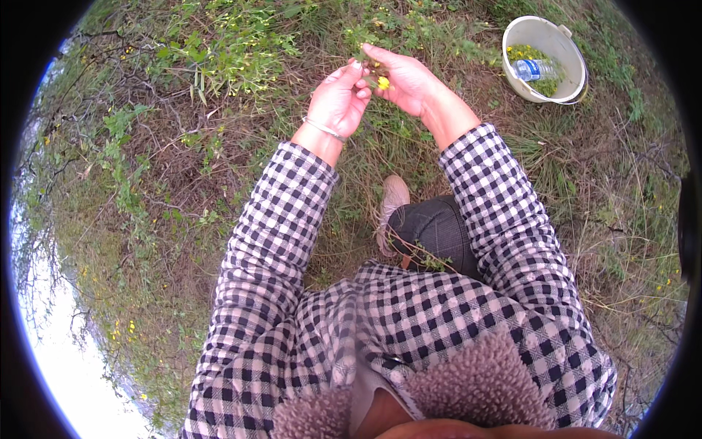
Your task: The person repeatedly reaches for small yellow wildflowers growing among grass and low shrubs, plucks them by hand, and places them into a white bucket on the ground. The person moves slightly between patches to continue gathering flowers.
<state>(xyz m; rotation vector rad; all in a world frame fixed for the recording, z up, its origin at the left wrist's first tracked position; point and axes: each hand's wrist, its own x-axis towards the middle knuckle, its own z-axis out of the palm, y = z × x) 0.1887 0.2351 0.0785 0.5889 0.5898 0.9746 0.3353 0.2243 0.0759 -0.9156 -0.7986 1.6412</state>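
Observation:
My left hand [339, 100], with a pale bracelet at the wrist, pinches a thin plant stem between thumb and forefinger. Facing it, my right hand [408, 82] is cupped, its thumb stretched forward and its fingers curled loosely about the flowers. A bright yellow flower [383, 83] shows between the two hands, at the right hand's fingers. Small darker plant bits [376, 67] lie just above it, too small to make out well. Both hands are held over low green plants, and the fingertips nearly meet.
At the upper right a white plastic bucket [573, 60] with a wire handle holds yellow flowers [515, 53] and a clear plastic bottle [535, 70]. A leafy bush with yellow buds [247, 52] grows at the upper left. Dry thin branches [184, 129] spread below it. One shoe [395, 211] stands on the grass.

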